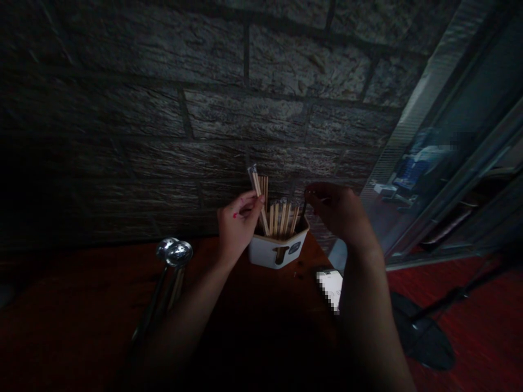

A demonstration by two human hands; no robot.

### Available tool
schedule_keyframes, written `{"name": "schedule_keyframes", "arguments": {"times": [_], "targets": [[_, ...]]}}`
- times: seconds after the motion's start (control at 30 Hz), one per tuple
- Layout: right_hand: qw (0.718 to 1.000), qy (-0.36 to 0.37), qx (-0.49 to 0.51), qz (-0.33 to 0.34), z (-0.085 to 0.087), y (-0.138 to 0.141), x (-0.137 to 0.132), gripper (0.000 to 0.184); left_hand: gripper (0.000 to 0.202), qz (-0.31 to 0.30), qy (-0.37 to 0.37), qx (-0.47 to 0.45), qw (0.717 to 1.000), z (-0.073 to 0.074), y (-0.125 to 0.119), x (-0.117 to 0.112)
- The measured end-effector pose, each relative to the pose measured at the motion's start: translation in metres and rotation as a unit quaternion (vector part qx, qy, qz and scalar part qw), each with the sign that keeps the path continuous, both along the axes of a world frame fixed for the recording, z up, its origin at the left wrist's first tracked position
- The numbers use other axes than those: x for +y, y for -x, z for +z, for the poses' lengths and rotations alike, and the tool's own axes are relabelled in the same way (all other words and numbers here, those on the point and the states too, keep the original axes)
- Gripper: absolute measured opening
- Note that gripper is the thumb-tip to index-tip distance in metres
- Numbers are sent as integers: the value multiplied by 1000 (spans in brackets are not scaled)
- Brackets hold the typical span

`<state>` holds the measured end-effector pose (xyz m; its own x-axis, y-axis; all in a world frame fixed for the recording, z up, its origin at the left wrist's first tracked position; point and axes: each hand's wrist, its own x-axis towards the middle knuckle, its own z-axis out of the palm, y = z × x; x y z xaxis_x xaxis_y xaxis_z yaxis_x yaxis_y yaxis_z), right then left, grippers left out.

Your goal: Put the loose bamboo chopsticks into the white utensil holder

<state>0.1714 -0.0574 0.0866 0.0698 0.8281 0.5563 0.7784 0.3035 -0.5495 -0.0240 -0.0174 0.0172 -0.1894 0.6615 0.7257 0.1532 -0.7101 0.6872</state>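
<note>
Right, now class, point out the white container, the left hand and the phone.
White container (263, 253): head view, on its front wall.
Left hand (239, 222): head view, on its middle.
Phone (332, 288): head view, on its lit screen.

Wooden chopsticks (281, 219), apparently plastic-wrapped, stand in a white holder (263, 257).

Hands (241, 220) (341, 215) at chopsticks (277, 218), white container (263, 256), stone wall (212, 114)

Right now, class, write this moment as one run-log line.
left hand: holding wrapped chopsticks; right hand: at dark stick, grip unclear; white container: more chopsticks inside
</note>
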Motion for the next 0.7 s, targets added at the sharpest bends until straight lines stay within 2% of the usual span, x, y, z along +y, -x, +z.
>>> {"name": "schedule_keyframes", "arguments": {"times": [0.17,0.33,0.43,0.53,0.6,0.7], "targets": [[1000,9,-24,-13,0,1,1,25,21,12,9,48,999,-5,-1,0],[999,39,-17,10,-13,-5,16,24,14,31,40,105,993,-5,-2,1],[995,73,12,61,-25,-10,29,35,12,16,72,140,987,-4,-1,0],[992,97,33,74,-33,-13,38,46,11,5,110,169,979,-3,0,-2],[991,105,23,77,-35,-14,40,42,12,3,130,195,972,-3,1,-2],[988,129,-1,81,-33,-14,40,26,16,12,149,254,956,-3,2,-1]]}}
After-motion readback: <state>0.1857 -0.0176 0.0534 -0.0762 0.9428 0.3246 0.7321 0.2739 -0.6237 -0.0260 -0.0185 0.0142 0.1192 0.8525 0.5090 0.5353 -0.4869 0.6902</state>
